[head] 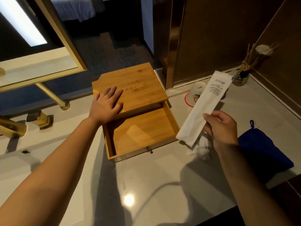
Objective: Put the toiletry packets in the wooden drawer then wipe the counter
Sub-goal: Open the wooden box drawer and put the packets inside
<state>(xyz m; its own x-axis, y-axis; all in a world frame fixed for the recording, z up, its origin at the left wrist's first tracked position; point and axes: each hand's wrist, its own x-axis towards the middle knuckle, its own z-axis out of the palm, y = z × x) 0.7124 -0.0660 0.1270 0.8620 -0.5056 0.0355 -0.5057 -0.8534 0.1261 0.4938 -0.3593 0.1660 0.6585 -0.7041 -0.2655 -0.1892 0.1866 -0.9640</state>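
A wooden box (138, 82) stands on the pale counter (162, 185), and its drawer (140, 132) is pulled out toward me with nothing inside. My left hand (106, 104) lies flat on the box lid, fingers spread. To the right of the drawer, my right hand (222, 128) grips a long white toiletry packet (205, 105) by its lower half, held tilted above the counter. Under that hand lie more small packets (201, 146), partly hidden.
A blue cloth (263, 150) lies on the counter at the right. An upturned paper cup (196, 92) and a reed diffuser jar (242, 77) stand near the back wall. A gold tap (13, 126) and the sink sit at the left, below a mirror.
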